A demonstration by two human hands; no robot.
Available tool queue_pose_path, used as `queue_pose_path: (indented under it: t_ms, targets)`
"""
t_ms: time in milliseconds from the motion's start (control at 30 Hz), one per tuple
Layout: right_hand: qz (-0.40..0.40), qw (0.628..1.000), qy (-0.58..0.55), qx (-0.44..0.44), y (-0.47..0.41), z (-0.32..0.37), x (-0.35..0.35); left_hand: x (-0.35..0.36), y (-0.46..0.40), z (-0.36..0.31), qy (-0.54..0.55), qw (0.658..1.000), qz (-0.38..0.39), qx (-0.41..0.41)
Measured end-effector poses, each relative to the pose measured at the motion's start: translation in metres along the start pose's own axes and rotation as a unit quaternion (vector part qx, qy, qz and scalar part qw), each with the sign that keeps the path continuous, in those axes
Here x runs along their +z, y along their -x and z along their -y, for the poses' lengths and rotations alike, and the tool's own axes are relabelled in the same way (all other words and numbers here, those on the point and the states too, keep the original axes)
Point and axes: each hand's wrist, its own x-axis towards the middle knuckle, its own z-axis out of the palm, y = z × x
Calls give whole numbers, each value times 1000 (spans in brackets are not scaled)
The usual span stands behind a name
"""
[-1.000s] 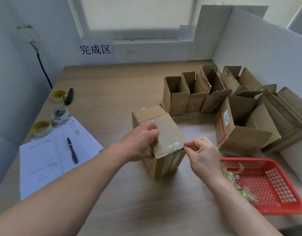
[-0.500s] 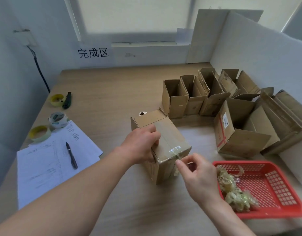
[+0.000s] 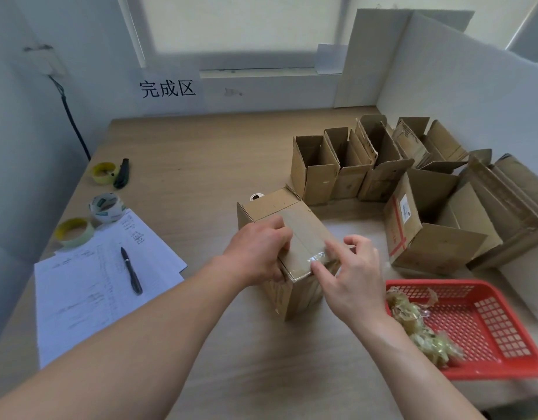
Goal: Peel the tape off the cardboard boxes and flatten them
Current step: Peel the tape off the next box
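A small brown cardboard box (image 3: 295,237) stands upright in the middle of the wooden table, its top sealed with clear tape (image 3: 316,256) that glints near the front edge. My left hand (image 3: 258,250) grips the box's left top edge, fingers curled over it. My right hand (image 3: 352,274) is at the box's front right corner, thumb and forefinger pinching at the tape end there.
Several open and flattened cardboard boxes (image 3: 367,165) crowd the back right. A red plastic basket (image 3: 486,328) with crumpled tape sits at the front right. Papers (image 3: 88,283) with a pen (image 3: 131,269), tape rolls (image 3: 107,207) and a knife (image 3: 122,174) lie on the left.
My right hand has shifted from the box's right side onto its front top corner, fingers now over the tape. The left hand keeps its hold on the box.
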Motion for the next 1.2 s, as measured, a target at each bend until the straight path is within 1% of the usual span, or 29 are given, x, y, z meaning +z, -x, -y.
queue_pose_path:
  t_ms: [167, 367, 433, 533, 567, 667, 733, 1000, 1100, 1200]
  targets:
    - [-5, 998, -8, -61, 0, 0, 2, -1, 0, -1, -1, 1000, 4, -6]
    - [16, 997, -38, -71, 4, 3, -1, -2, 0, 0, -8, 1000, 5, -3]
    - [19, 994, -61, -84, 18, 5, -2, -2, -1, 0, -11, 1000, 7, -1]
    - [48, 986, -111, -118, 47, 9, -4, -2, -2, 0, -4, 1000, 8, -2]
    - [45, 984, -123, -119, 51, 10, -4, -2, -2, 0, -2, 1000, 8, -1]
    - [-1, 984, -164, -70, 44, 9, -6, -2, -2, 0, 2, 1000, 10, -1]
    - [-20, 981, -184, -53, 34, 9, -6, -2, -2, 0, 2, 1000, 10, -1]
    - [-20, 964, -258, -67, 27, 10, 5, -1, -1, 2, 18, 1000, 10, -2]
    - [21, 976, -203, -79, 22, 15, -3, -1, -1, 2, 18, 1000, 10, 0]
    - [85, 988, -74, -102, 15, 19, -4, -1, -1, 2, 21, 1000, 11, -2]
